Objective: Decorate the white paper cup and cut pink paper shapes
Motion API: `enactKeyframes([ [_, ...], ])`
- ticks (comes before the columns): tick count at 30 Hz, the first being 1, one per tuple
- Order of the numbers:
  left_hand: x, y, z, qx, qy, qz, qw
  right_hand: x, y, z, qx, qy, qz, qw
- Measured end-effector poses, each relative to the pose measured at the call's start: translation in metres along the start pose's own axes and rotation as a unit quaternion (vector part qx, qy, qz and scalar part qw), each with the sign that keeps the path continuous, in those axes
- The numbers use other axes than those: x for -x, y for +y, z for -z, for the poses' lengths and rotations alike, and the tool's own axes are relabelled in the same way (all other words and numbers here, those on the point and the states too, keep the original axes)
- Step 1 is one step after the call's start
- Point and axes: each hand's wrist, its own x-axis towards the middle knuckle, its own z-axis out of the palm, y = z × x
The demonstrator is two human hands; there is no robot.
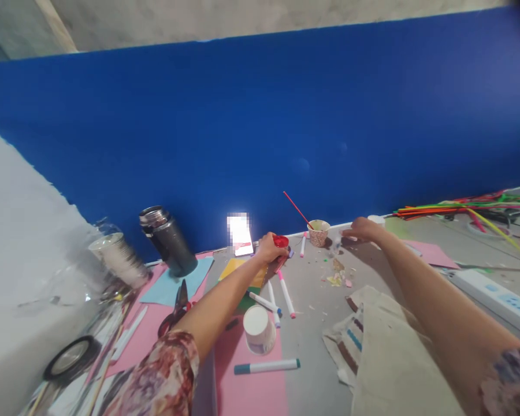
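Observation:
Near the wall, my left hand [269,249] is closed round a small red, round, shiny thing [281,241]; its exact kind does not show. My right hand [363,230] reaches to the back of the table with its fingers bent together. At its fingertips is a blurred, clear or whitish bit [336,244], and I cannot tell whether the fingers grip it. Between the hands stands a patterned paper cup [318,233] with a thin red stick [297,209] leaning in it. A white marker [303,245] lies beside the cup.
Several markers [287,296] and an upturned white paper cup [259,329] lie nearer me. At left are a black thermos [169,242], scissors [179,306] and black tape [72,357]. A lit phone [241,237] leans at the wall. A power strip [500,297] and coloured wires [463,207] lie right.

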Motion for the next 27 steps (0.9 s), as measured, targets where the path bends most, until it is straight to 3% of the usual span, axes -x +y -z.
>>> enactKeyframes([
  [5,0.026,0.017,0.036,0.128,-0.023,-0.019,0.991,-0.007,-0.025,0.003,-0.024,0.068,-0.013,0.997],
  [8,0.06,0.027,0.068,0.224,-0.073,-0.031,0.971,-0.015,-0.062,0.011,-0.051,0.074,0.053,0.995],
  [11,0.102,0.029,0.094,0.456,-0.108,0.021,0.883,-0.021,-0.105,0.012,-0.058,0.051,0.104,0.992],
  [13,0.13,0.023,0.107,0.502,-0.076,0.044,0.86,-0.023,-0.128,0.008,-0.051,0.037,0.104,0.993],
  [15,0.154,0.012,0.117,0.502,-0.006,0.046,0.864,-0.023,-0.141,0.003,-0.043,0.025,0.091,0.995],
  [17,0.177,-0.001,0.125,0.497,0.08,0.054,0.862,-0.023,-0.145,0.0,-0.036,0.018,0.078,0.996],
  [19,0.196,-0.015,0.13,0.502,0.128,0.067,0.853,-0.024,-0.142,-0.001,-0.03,0.018,0.072,0.997],
  [23,0.224,-0.036,0.129,0.502,0.123,0.08,0.853,-0.025,-0.127,0.002,-0.021,0.014,0.085,0.996],
  [27,0.233,-0.042,0.116,0.465,0.138,0.095,0.869,-0.023,-0.126,-0.002,-0.032,0.011,0.121,0.992],
])
